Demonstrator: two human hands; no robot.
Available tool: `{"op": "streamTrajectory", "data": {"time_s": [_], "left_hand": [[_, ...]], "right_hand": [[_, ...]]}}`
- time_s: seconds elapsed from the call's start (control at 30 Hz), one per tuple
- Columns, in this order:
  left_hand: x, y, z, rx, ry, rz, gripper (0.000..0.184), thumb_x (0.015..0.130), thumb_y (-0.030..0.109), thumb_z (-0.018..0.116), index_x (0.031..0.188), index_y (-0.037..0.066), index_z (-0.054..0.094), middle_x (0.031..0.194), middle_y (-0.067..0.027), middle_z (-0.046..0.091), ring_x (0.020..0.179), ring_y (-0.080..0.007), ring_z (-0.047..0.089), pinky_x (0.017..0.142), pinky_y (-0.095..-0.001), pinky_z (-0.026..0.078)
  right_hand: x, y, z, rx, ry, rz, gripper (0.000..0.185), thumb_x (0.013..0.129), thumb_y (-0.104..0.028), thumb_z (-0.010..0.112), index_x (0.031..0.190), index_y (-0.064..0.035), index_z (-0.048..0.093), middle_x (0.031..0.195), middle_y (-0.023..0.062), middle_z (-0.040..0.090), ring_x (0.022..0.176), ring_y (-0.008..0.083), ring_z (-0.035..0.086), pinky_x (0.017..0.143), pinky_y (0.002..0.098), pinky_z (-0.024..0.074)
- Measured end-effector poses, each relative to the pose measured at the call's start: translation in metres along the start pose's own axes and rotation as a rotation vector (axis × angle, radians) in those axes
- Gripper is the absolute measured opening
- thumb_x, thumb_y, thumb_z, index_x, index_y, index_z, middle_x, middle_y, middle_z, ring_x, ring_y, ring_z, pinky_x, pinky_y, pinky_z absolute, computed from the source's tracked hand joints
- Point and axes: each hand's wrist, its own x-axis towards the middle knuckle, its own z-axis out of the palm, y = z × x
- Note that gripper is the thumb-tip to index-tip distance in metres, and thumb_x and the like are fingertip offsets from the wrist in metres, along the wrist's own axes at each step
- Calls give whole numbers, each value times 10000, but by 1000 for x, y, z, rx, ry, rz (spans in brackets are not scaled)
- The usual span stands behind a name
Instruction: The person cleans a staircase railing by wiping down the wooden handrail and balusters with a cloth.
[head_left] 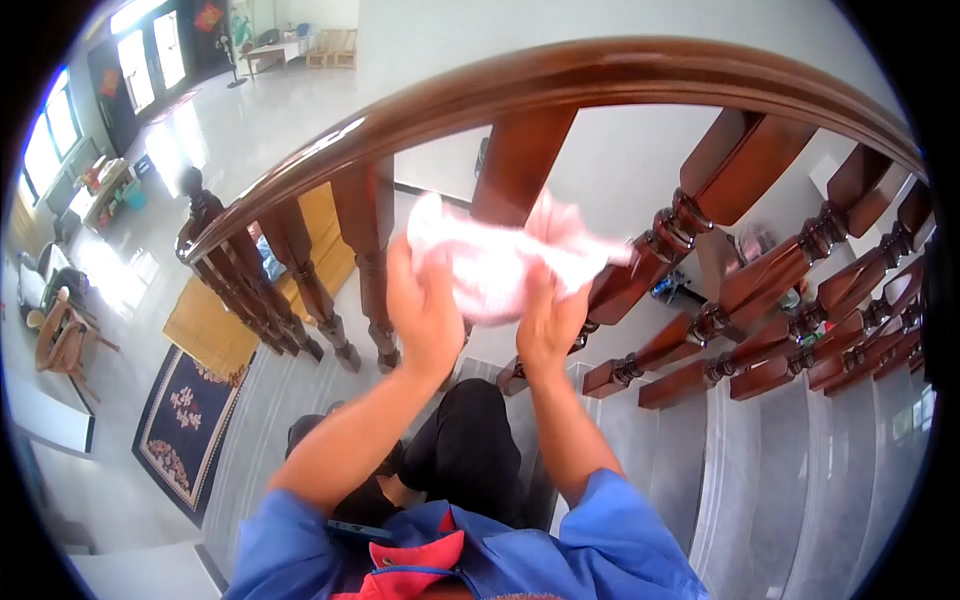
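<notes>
A pink cloth [490,265], blurred by motion, is stretched between my two hands in front of the stair railing. My left hand [425,305] grips its left side, thumb toward me and fingers mostly hidden behind the fabric. On the other side my right hand [550,315] holds the cloth's lower right part, with a loose corner hanging out to the right. Just beyond the cloth stands a dark wooden baluster [525,165], and above it curves the glossy brown handrail [560,75]. Whether the cloth touches the baluster I cannot tell.
Grey stair steps [780,480] run along the lower right beside several more balusters [745,165]. Down on the floor lie a dark floral rug [190,420] and yellow-brown sheets [210,325]. A wooden chair [70,345] stands at the far left.
</notes>
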Motion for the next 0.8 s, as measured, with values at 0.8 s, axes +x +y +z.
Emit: {"op": "streamTrajectory", "data": {"time_s": [0.8], "left_hand": [[-70,-224,-101,669,-453,-570,433,1080,346,347,1210,28,609,1155,-229,655,1115,-405,621,958,-468,484]], "right_hand": [[-157,138,68,117,-380,561,608,1068,-409,492,1476,33,402,1427,206,526,1327,304,513,1105,387,395]]}}
